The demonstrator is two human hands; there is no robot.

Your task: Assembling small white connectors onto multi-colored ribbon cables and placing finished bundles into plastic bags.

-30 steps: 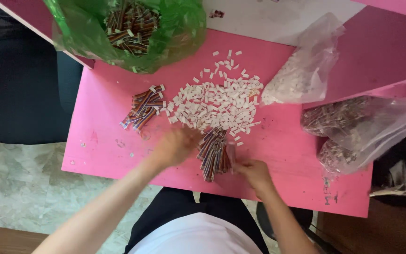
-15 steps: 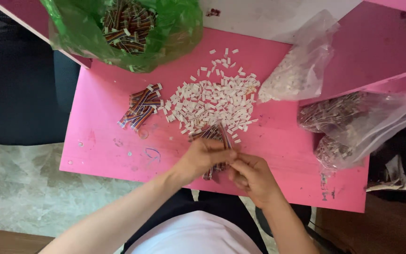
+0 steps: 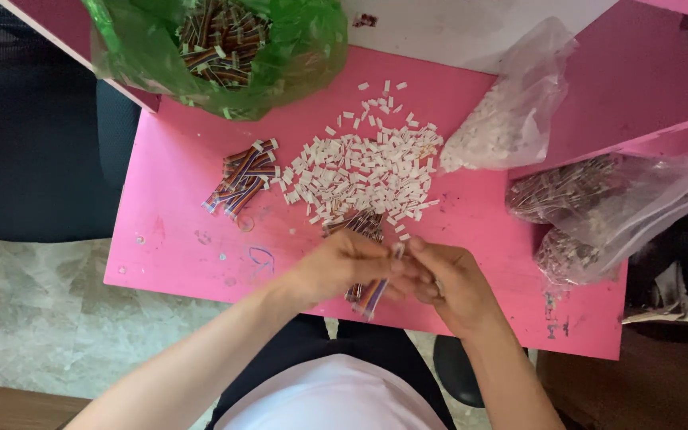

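Both hands, left hand (image 3: 342,267) and right hand (image 3: 454,280), meet over a bundle of striped wires (image 3: 366,293), fingers pinching a small white plug (image 3: 397,250). On the far left, a green bag (image 3: 224,52) holds more wires; a clear bag (image 3: 511,111) on the right holds white plugs.

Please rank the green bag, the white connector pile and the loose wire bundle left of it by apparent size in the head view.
1. green bag, cut off by the frame
2. white connector pile
3. loose wire bundle
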